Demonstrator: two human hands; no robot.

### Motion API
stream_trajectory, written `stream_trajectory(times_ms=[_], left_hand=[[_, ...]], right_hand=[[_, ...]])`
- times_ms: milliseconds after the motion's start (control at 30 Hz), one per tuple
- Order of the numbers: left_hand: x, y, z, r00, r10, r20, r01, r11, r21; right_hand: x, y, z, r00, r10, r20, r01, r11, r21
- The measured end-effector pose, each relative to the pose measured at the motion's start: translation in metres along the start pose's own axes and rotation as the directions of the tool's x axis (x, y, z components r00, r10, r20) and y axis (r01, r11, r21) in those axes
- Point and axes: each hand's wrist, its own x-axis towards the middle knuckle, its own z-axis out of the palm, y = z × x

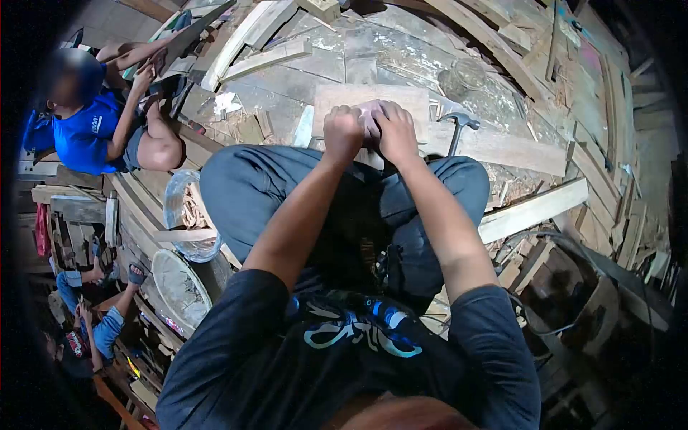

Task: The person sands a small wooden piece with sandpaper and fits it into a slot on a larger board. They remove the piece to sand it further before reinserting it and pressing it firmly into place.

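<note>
My left hand (pixel 344 132) and my right hand (pixel 396 130) are side by side in front of my crossed legs. Both are closed on a pinkish-grey piece (pixel 369 118) that looks thin, like a folded sheet; its exact kind I cannot make out. Fingers hide much of it. Beneath and beyond the hands lies a flat pale wooden board (pixel 337 97). Just right of my right hand is a claw hammer (pixel 462 120), its head pointing away from me and its handle running towards my knee.
Planks (pixel 516 150) and offcuts lie around on the worn floor (pixel 344 54). At left stand a clear tub (pixel 175 193) with wood pieces and a grey bucket (pixel 172 287). A person in a blue shirt (pixel 89 136) sits at upper left; another person (pixel 89 322) sits lower left.
</note>
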Motion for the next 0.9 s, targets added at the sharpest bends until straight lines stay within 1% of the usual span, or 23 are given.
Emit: stream_trajectory(times_ms=[33,100,133,200,267,300,333,400,433,467,533,567,667,700,733,767,800,867,900], left_hand=[[-0.003,-0.006,0.009,1.0,-0.031,0.0,0.031,1.0,-0.001],[0.001,-0.013,0.017,0.999,-0.041,-0.001,0.041,0.998,-0.038],[-0.002,-0.013,0.017,0.999,-0.054,0.001,0.054,0.997,-0.058],[-0.001,-0.009,0.025,0.996,-0.07,-0.058,0.067,0.996,-0.055],[0.002,-0.008,0.036,0.992,-0.08,-0.1,0.073,0.995,-0.071],[0.008,-0.005,0.037,0.99,-0.104,-0.096,0.095,0.991,-0.092],[0.014,-0.001,0.033,0.991,-0.095,-0.098,0.085,0.991,-0.1],[0.013,0.004,0.026,0.992,-0.092,-0.082,0.082,0.99,-0.115],[0.006,0.001,0.025,0.993,-0.108,-0.046,0.105,0.992,-0.072],[-0.001,0.0,0.024,0.991,-0.129,-0.038,0.127,0.99,-0.061],[-0.013,-0.001,0.023,0.986,-0.161,-0.042,0.159,0.987,-0.039],[-0.012,0.0,0.024,0.982,-0.188,-0.034,0.186,0.981,-0.059],[0.003,0.002,0.032,0.987,-0.148,-0.067,0.142,0.986,-0.087],[0.01,-0.002,0.041,0.99,-0.078,-0.121,0.071,0.995,-0.063],[0.014,-0.002,0.041,0.994,-0.053,-0.1,0.047,0.997,-0.069],[0.009,0.001,0.038,0.994,-0.062,-0.092,0.055,0.995,-0.08],[0.01,0.008,0.025,0.994,-0.067,-0.085,0.059,0.994,-0.089],[-0.009,0.012,0.021,0.982,-0.188,-0.031,0.185,0.979,-0.081],[-0.012,0.013,0.018,0.969,-0.246,-0.007,0.245,0.967,-0.073]], right_hand=[[0.001,0.001,0.002,1.0,0.002,0.004,-0.002,1.0,0.0],[0.001,0.003,0.001,1.0,-0.009,0.013,0.009,1.0,-0.022],[-0.002,0.0,0.0,1.0,0.009,0.021,-0.009,1.0,0.001],[0.005,-0.003,-0.005,1.0,0.022,0.014,-0.023,0.999,0.036],[0.006,-0.005,-0.006,0.999,0.035,0.011,-0.035,0.999,-0.003],[0.007,-0.003,-0.001,1.0,0.031,-0.002,-0.031,0.999,-0.008],[0.006,-0.002,0.002,0.999,0.033,-0.006,-0.033,0.999,-0.012],[0.002,0.002,0.003,1.0,-0.014,-0.022,0.013,0.999,-0.036],[0.001,0.0,0.001,1.0,0.024,0.017,-0.024,0.999,-0.024],[0.0,0.0,0.003,1.0,0.024,-0.003,-0.024,1.0,0.008],[0.001,0.001,0.001,1.0,0.003,-0.017,-0.003,1.0,0.011],[0.003,0.001,-0.001,1.0,-0.007,-0.019,0.007,1.0,0.013],[0.003,0.001,-0.003,1.0,-0.018,-0.026,0.018,1.0,0.01],[0.004,0.0,-0.002,0.999,-0.016,-0.032,0.016,1.0,0.011],[0.003,0.001,0.001,0.999,-0.01,-0.037,0.011,1.0,0.014],[0.002,0.003,0.002,0.999,-0.007,-0.039,0.009,0.999,0.049],[-0.002,0.001,0.001,1.0,-0.005,-0.009,0.005,0.999,0.032],[0.001,0.001,-0.003,1.0,0.003,0.022,-0.003,1.0,-0.009],[0.004,0.0,-0.001,1.0,0.003,0.012,-0.003,0.999,-0.044]])
